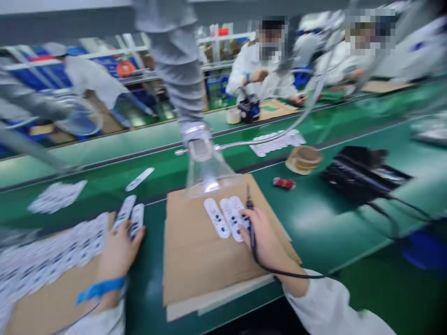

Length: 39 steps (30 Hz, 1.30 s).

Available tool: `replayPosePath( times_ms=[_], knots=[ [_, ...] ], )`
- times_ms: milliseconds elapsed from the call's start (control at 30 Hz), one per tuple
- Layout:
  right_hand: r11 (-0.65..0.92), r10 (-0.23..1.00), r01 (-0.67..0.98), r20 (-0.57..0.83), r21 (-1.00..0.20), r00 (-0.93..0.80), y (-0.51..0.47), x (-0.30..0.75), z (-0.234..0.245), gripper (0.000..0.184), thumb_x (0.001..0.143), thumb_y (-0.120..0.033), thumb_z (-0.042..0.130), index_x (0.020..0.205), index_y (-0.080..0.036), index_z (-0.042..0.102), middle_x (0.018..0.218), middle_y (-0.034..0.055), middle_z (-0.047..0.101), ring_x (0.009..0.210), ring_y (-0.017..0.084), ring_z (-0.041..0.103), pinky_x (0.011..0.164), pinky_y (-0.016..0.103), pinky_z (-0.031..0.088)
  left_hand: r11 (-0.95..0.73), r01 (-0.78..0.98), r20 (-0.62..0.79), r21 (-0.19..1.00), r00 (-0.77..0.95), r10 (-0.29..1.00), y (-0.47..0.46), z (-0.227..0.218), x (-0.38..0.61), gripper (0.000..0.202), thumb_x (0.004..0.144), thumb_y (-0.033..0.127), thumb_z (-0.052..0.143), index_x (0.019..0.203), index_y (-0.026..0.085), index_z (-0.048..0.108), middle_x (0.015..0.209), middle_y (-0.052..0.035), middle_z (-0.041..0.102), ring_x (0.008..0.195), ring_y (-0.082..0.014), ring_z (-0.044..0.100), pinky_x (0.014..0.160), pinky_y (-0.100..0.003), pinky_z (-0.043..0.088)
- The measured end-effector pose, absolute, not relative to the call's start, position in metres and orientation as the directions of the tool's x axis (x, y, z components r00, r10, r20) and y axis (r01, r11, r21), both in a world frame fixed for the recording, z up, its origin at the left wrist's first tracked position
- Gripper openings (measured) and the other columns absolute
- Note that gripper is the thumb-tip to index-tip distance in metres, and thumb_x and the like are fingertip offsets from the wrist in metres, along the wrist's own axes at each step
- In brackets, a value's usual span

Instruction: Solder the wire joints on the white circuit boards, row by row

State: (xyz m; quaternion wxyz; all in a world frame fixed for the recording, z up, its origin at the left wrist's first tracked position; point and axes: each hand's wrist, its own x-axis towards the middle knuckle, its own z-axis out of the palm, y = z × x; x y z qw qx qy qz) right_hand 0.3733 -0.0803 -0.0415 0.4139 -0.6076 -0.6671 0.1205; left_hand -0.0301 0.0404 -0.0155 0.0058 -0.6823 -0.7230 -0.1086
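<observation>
My right hand [262, 235] is closed round a black pen-like tool with a cable [250, 204], its tip pointing up beside three white oblong boards [226, 217] lying on a cardboard sheet [195, 260]. My left hand [118, 251] rests on the green table with its fingers on two white boards [131, 216]; a blue strap [99, 288] wraps the wrist. A large batch of the same white boards [49, 258] is spread at the left. The picture is blurred by motion.
A clear funnel hood on a grey hose [204, 163] hangs over the cardboard. A tape roll [303, 159], a small red item [283, 183] and a black device [359, 173] lie at the right. Other workers in white coats sit across the green conveyor [115, 172].
</observation>
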Motion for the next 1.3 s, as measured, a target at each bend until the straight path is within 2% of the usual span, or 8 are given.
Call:
replayPosePath(
  times_ms=[67, 233, 533, 633, 733, 833, 1067, 1300],
  knots=[
    [0.233, 0.900, 0.724, 0.426, -0.649, 0.093, -0.074, 0.375, -0.047, 0.029, 0.110, -0.027, 0.063, 0.139, -0.024, 0.062, 0.128, 0.0142, 0.065, 0.120, 0.035, 0.067, 0.106, 0.054, 0.059, 0.174, 0.975, 0.072, 0.141, -0.186, 0.980, 0.027, -0.008, -0.044, 0.041, 0.107, 0.045, 0.055, 0.133, 0.014, 0.064, 0.124, -0.0232, 0.074, 0.116, -0.0415, 0.075, 0.094, -0.048, 0.060],
    [0.236, 0.903, 0.734, 0.423, -0.637, 0.077, -0.073, 0.374, -0.044, 0.028, 0.111, -0.032, 0.060, 0.138, -0.025, 0.062, 0.125, 0.0134, 0.066, 0.118, 0.035, 0.069, 0.102, 0.052, 0.060, 0.223, 0.931, -0.023, 0.288, -0.226, 0.974, 0.027, 0.005, -0.009, 0.031, 0.103, 0.049, 0.057, 0.120, 0.023, 0.059, 0.103, -0.0089, 0.073, 0.094, -0.0326, 0.075, 0.077, -0.038, 0.053],
    [0.207, 0.913, 0.739, 0.398, -0.641, 0.089, -0.074, 0.377, -0.039, 0.029, 0.111, -0.035, 0.061, 0.138, -0.025, 0.061, 0.124, 0.0120, 0.066, 0.114, 0.033, 0.071, 0.101, 0.050, 0.061, -0.278, 0.759, -0.001, 0.589, 0.344, 0.939, 0.006, 0.003, 0.100, 0.030, 0.108, 0.045, 0.062, 0.129, 0.024, 0.068, 0.113, -0.0075, 0.074, 0.106, -0.0272, 0.074, 0.093, -0.038, 0.057],
    [0.202, 0.912, 0.738, 0.399, -0.644, 0.099, -0.072, 0.381, -0.042, 0.030, 0.111, -0.040, 0.062, 0.137, -0.025, 0.063, 0.123, 0.0121, 0.068, 0.111, 0.033, 0.072, 0.099, 0.050, 0.061, -0.110, 0.880, 0.066, 0.462, 0.090, 0.994, 0.037, 0.008, 0.059, 0.026, 0.106, 0.040, 0.065, 0.125, 0.023, 0.070, 0.112, -0.0070, 0.075, 0.109, -0.0266, 0.074, 0.100, -0.037, 0.057],
    [0.221, 0.908, 0.732, 0.410, -0.644, 0.087, -0.069, 0.383, -0.045, 0.032, 0.110, -0.042, 0.062, 0.137, -0.025, 0.062, 0.129, 0.0141, 0.069, 0.114, 0.035, 0.072, 0.100, 0.052, 0.060, 0.142, 0.933, 0.124, 0.329, -0.192, 0.974, 0.063, 0.018, -0.007, 0.036, 0.107, 0.038, 0.060, 0.132, 0.012, 0.064, 0.122, -0.0192, 0.072, 0.121, -0.0364, 0.070, 0.106, -0.047, 0.056],
    [0.235, 0.907, 0.734, 0.416, -0.637, 0.071, -0.069, 0.381, -0.045, 0.032, 0.111, -0.042, 0.061, 0.138, -0.024, 0.062, 0.130, 0.0148, 0.069, 0.117, 0.036, 0.072, 0.100, 0.052, 0.060, 0.265, 0.930, 0.119, 0.256, -0.303, 0.946, 0.073, 0.021, -0.053, 0.043, 0.101, 0.041, 0.066, 0.130, 0.010, 0.062, 0.131, -0.0275, 0.069, 0.128, -0.0442, 0.067, 0.104, -0.051, 0.056],
    [0.212, 0.921, 0.721, 0.381, -0.659, 0.077, -0.074, 0.377, -0.038, 0.031, 0.109, -0.037, 0.062, 0.139, -0.027, 0.061, 0.125, 0.0120, 0.067, 0.116, 0.034, 0.071, 0.098, 0.051, 0.062, 0.288, 0.928, -0.044, 0.237, -0.286, 0.957, 0.063, 0.010, -0.046, 0.026, 0.097, 0.048, 0.067, 0.096, 0.022, 0.062, 0.087, -0.0113, 0.073, 0.089, -0.0361, 0.075, 0.074, -0.037, 0.049],
    [0.213, 0.921, 0.714, 0.381, -0.667, 0.082, -0.077, 0.374, -0.034, 0.032, 0.108, -0.029, 0.061, 0.140, -0.025, 0.059, 0.129, 0.0134, 0.067, 0.120, 0.034, 0.071, 0.105, 0.053, 0.062, -0.005, 0.892, -0.105, 0.453, 0.059, 0.993, 0.020, 0.012, 0.060, 0.032, 0.103, 0.055, 0.061, 0.113, 0.024, 0.062, 0.100, -0.0063, 0.074, 0.091, -0.0276, 0.072, 0.075, -0.034, 0.047]
  ],
)
